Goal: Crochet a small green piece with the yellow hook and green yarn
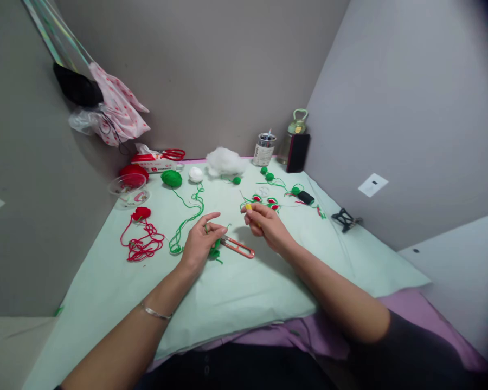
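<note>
My left hand (201,241) is pinched at thumb and fingertip on a small green crochet piece (214,252), much of it hidden beneath the palm. Green yarn loops round one finger, and a short end sticks up past the thumb. My right hand (264,225) is closed round a yellow-handled crochet hook (248,207), held apart from the left hand; its tip is too fine to make out. Orange thread snips (239,247) lie between the hands, their blade end close to my left thumb. Small red, white and green crocheted pieces (272,205) lie just beyond my right hand.
Behind are a green yarn ball (171,179), white yarn ball (196,174), stuffing (225,162), pen tin (264,150), bottle (297,124) and phone (299,153). Tangled red yarn (144,244), a clear tub (127,187) and red-handled scissors (174,154) are at left. A black clip (345,220) sits right.
</note>
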A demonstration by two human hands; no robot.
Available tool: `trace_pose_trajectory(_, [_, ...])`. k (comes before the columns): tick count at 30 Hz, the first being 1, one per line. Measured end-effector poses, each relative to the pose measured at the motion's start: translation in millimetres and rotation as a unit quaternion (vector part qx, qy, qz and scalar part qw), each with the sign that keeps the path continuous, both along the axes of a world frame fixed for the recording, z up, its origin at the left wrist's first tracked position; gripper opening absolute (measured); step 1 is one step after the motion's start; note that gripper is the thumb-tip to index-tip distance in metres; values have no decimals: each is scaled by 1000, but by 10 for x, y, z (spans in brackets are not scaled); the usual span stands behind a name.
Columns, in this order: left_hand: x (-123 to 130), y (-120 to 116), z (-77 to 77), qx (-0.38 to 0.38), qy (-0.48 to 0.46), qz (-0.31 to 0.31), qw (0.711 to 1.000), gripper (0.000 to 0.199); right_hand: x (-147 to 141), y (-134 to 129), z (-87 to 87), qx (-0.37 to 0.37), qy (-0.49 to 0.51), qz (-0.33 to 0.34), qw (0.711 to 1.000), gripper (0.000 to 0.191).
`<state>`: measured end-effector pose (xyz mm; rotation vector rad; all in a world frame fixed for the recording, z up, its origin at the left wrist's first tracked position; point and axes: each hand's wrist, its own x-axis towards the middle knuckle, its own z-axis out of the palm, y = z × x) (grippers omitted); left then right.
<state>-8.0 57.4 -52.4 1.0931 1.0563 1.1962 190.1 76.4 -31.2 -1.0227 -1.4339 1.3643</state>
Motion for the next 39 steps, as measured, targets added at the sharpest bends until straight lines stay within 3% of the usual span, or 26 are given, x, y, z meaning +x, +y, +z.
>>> trace_pose_trajectory(5, [46,-80,22,35,50,-20,998,57,-38,-62,14,22,-47,42,998,35])
trace_pose_trajectory(8, [45,-105,28,57,91,-23,994,44,-84,-100,-10,29,-76,72,994,36])
trace_pose_trajectory(12, [44,-104,21,91,155,-34,983,21,-70,-77,-20,39,-75,42,996,37])
trace_pose_trajectory(16, [64,-113,39,125,208,-50,969,17,-61,-73,-3,35,-36,37,998,39])
trace_pose_trajectory(24, [95,-176,25,191,314,-55,928,10,-163,-121,-116,-19,19,167,986,45])
trace_pose_trajectory(29, [139,-202,-35,218,359,-31,907,10,-176,-175,-44,-3,1,193,981,47])
trace_pose_trajectory(35, [94,-196,-13,210,331,-50,919,14,-143,-182,5,-1,-33,212,977,48])
trace_pose_trajectory(39, [30,-139,37,167,267,-72,946,18,-109,-105,-42,0,-48,150,988,48])
